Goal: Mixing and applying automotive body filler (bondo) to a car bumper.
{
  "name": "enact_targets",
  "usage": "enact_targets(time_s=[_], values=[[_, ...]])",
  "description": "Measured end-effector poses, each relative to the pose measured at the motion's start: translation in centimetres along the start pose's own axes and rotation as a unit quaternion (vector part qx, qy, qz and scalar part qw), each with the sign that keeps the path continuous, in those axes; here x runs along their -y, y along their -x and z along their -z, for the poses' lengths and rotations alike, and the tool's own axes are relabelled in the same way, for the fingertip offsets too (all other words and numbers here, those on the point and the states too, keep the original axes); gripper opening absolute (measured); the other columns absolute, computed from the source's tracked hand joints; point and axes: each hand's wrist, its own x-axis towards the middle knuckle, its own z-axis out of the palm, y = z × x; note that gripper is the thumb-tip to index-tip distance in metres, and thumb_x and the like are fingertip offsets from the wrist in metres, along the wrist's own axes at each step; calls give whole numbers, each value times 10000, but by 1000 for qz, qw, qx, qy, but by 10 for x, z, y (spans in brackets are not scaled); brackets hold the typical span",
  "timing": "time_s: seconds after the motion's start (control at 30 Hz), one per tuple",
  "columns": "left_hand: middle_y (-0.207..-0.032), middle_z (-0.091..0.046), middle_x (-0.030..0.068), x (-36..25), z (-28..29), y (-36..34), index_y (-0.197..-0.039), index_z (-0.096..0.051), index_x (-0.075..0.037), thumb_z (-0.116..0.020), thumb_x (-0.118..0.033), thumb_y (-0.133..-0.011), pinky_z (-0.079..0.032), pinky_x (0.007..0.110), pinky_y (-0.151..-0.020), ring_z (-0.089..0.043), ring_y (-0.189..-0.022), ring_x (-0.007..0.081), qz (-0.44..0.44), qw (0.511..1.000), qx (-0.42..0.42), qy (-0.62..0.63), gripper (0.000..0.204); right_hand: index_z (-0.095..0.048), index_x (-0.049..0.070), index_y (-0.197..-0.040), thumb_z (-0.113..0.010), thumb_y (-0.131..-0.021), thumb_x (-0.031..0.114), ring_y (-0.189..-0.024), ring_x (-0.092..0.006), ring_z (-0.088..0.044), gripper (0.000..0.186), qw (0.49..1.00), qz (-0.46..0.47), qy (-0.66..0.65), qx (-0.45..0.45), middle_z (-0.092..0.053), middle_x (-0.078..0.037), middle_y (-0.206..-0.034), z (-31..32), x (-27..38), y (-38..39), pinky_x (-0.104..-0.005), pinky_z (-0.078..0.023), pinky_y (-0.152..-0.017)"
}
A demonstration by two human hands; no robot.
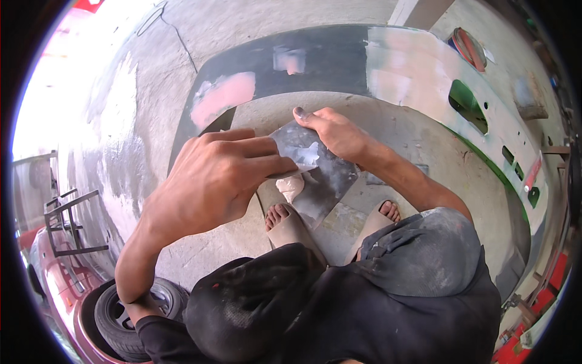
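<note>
Lower left: spoked wheel (115, 324). My left hand (212, 174), pinching a thin spreader (308, 167); pale putty lump (290, 187) just below. Dark board (335, 181), between my hands, gripped in my right hand (341, 136). Patchy car panel (333, 57), arching beyond.

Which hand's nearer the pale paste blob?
Left. The left hand sits just above and left of the pale paste blob; the right hand is farther, up and right, at the upper edge of the dark board.

Smudged matt board (335, 184), smooth paste (290, 188), dusty cloth trousers (427, 255)
</note>
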Motion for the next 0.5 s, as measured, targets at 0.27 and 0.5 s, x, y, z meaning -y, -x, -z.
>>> enact_targets(time_s=[0.27,0.5], values=[[-869,-669,167,5,-19,16,-978,-703,12,-625,50,-813,-521,382,-673,-637,-726,333,99,982,-11,160,186,-634,-11,-829,-429,-1019,325,-533,-94,-533,436,998,-63,-4,6,-619,-45,-719,0,-15,-11,-295,-438,-499],[-733,-632,148,7,-58,33,-976,-684,32,-686,-44,-860,-450,312,-599,-573,-639,139,302,913,-30,274,139,-621,-64,-821,-415,-1017,298,-564,-138,-547,460,996,-76,38,-21,-606,-71,-716,-3,-39,-23,-351,-443,-537]])
